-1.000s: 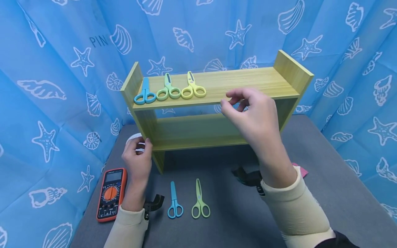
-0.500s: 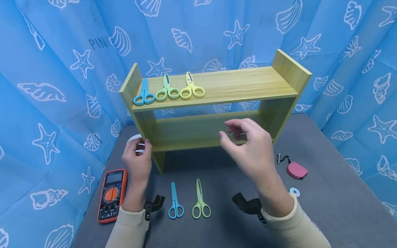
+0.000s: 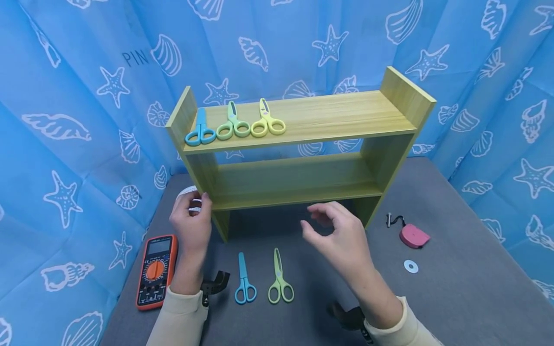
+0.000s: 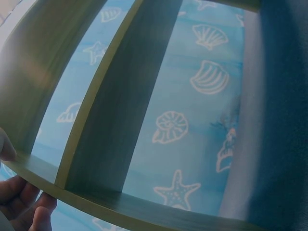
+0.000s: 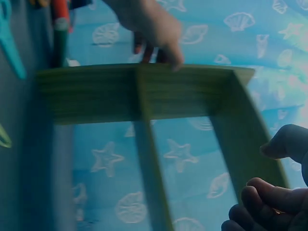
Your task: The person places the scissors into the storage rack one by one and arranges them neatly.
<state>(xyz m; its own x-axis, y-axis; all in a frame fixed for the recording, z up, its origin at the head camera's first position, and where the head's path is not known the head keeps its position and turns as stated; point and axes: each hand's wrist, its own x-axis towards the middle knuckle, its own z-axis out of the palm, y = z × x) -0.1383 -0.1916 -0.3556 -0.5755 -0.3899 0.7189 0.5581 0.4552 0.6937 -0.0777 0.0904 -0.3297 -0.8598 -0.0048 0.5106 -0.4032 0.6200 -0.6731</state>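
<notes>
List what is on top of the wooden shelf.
On the shelf's top board lie three scissors at its left end: blue, green and yellow. The rest of that board is bare. Nothing covers the top; the right hand hovers lower, in front.

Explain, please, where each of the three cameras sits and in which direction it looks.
Head: worn high, looks forward and down at the wooden shelf; both hands and sleeves show.
Left wrist: low beside the shelf's left end, looks along its boards; left hand fingers at the corner.
Right wrist: in front, faces the shelf; right hand fingertips show.
Shared: right wrist and head both show the left hand on the shelf's side.
</notes>
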